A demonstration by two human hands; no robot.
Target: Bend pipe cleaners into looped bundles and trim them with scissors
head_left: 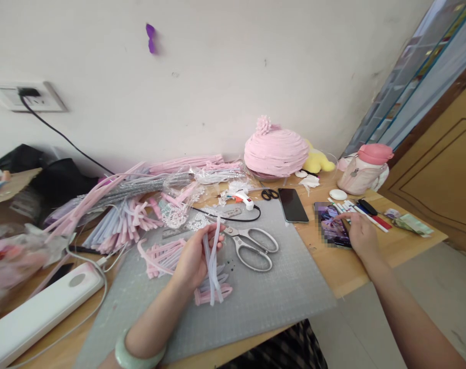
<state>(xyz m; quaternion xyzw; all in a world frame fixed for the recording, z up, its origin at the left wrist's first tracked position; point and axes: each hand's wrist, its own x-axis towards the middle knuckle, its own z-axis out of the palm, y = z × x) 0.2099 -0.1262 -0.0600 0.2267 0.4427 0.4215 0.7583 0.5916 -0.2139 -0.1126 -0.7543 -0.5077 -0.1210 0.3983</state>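
My left hand (194, 256) is closed around a few pale lavender pipe cleaners (212, 271), whose ends hang below the fingers. Under them on the grey cutting mat (287, 302) lie bent pink pipe cleaners (213, 293). Just right of that hand are large scissors (254, 246) with silver handles, blades partly hidden by the fingers. A bundle of short pink pipe cleaners (160, 259) rests left of the hand. Over at the right, my right hand (359, 233) reaches a finger onto the lit screen of a phone (335, 225), the other fingers curled.
A second, dark phone (293, 205) lies by small black scissors (270, 195). Behind are a glue gun (244, 199), a pink dome (276, 152) and a pink-lidded bottle (365, 169). Markers (361, 210) sit at the right. A long white device (44, 307) and cables occupy the left.
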